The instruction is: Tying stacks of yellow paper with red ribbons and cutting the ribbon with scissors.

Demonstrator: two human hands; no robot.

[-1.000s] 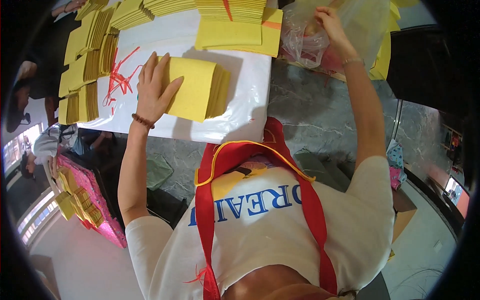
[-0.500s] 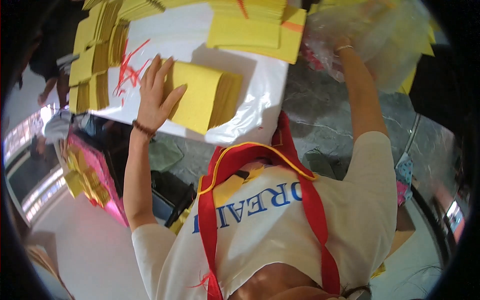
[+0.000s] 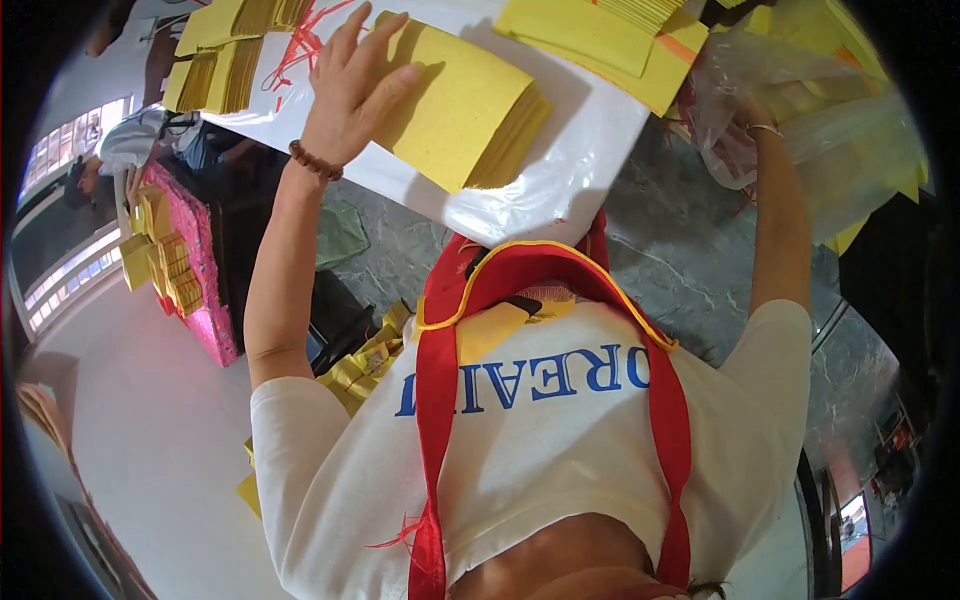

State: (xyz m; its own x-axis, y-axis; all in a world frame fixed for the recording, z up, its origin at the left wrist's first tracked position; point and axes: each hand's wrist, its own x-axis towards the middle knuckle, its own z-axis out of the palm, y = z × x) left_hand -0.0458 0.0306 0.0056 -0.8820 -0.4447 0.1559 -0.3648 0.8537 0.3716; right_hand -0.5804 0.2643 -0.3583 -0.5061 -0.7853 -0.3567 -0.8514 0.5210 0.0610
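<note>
A thick stack of yellow paper [image 3: 455, 100] lies on the white plastic-covered table [image 3: 560, 195], its layered edges facing right. At the stack's left side is my left hand [image 3: 350, 100], fingers spread and thumb reaching over the top sheet; whether the palm presses on it I cannot tell. Far to the right, my right hand [image 3: 745, 118] reaches inside a clear plastic bag [image 3: 825, 140]. Its fingers are hidden by the film and blur. Something reddish shows through the bag beside that hand.
Bundled yellow paper stacks [image 3: 220, 60] stand at the table's far left, near loose red ties [image 3: 300, 45]. More yellow paper [image 3: 590, 40] lies at the back. A pink-sided table [image 3: 190, 260] with folded yellow pieces stands left, with a person [image 3: 130, 140] beyond it.
The whole view has shifted, so the table sits higher and turned. My left hand stays by the stack, its fingers seemingly more lifted. My right hand remains in the bag.
</note>
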